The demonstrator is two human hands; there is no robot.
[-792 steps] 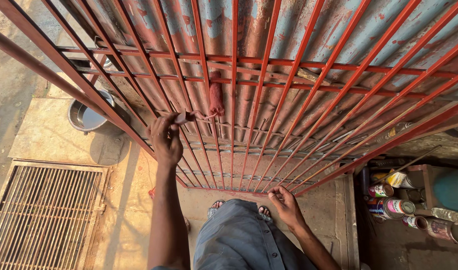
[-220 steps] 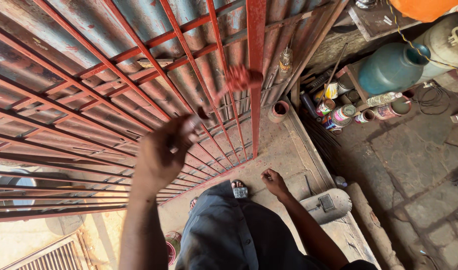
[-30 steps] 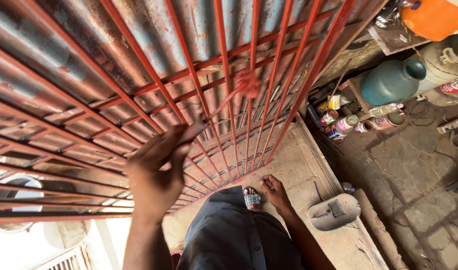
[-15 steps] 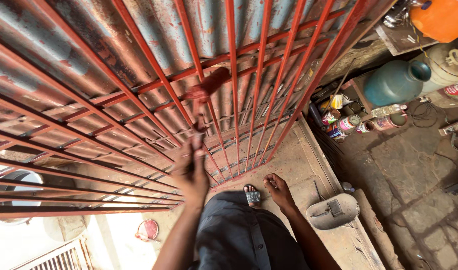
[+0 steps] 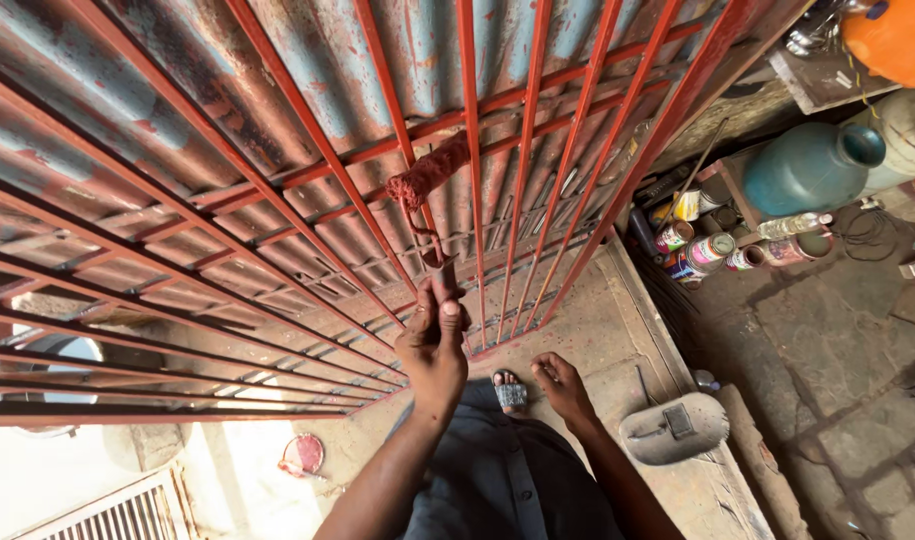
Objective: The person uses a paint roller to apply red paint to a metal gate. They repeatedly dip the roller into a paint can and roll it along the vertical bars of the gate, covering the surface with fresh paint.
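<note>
Behind the grille (image 5: 598,180), rusty sheeting; its bars look mostly red. Your left hand (image 5: 433,345) grips the roller (image 5: 430,172); right hand (image 5: 563,385) hangs loose, empty.

A second ago my left hand (image 5: 433,345) was spread open in front of the grille (image 5: 278,190); now its fingers (image 5: 448,312) are closed round the roller (image 5: 430,170) handle. The roller head has climbed to the upper crossbar and lies slanted across a bar. My right hand (image 5: 563,388) has slid slightly towards the tin (image 5: 511,393).
</note>
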